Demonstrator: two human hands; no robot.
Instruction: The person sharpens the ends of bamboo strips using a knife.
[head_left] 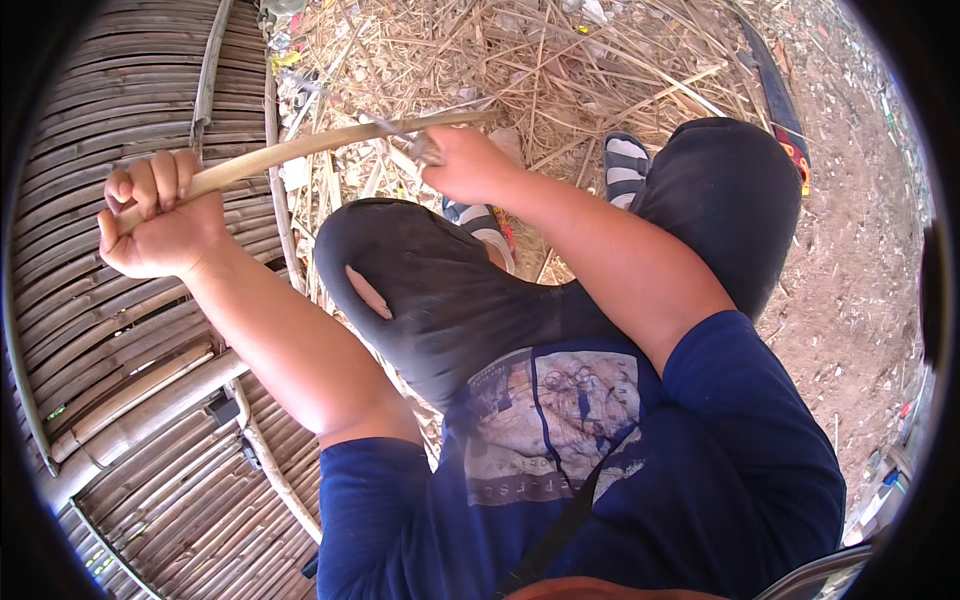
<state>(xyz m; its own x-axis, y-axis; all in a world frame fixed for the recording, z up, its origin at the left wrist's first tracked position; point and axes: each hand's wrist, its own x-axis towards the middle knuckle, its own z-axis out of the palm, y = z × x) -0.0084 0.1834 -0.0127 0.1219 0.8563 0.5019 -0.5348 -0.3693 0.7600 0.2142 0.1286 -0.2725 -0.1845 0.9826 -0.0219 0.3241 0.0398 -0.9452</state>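
My left hand (160, 210) is wrapped round one end of a long, pale, slightly bowed bamboo strip (290, 150), raised over the slatted bamboo at the left. From there the strip runs right, past my left knee, to a thin far end above the ground. My right hand (465, 165) is closed on a knife (390, 130), whose narrow grey blade lies across the strip; the blade is partly blurred. Most of the knife's handle is hidden inside my fingers. Whether the blade cuts into the strip I cannot tell.
Slatted bamboo (110, 330) with poles fills the left side. Dry straw and shavings (520, 60) litter the ground ahead. A long dark blade with a red-orange handle (790, 150) lies right of my right knee. Bare soil (850, 270) stretches along the right.
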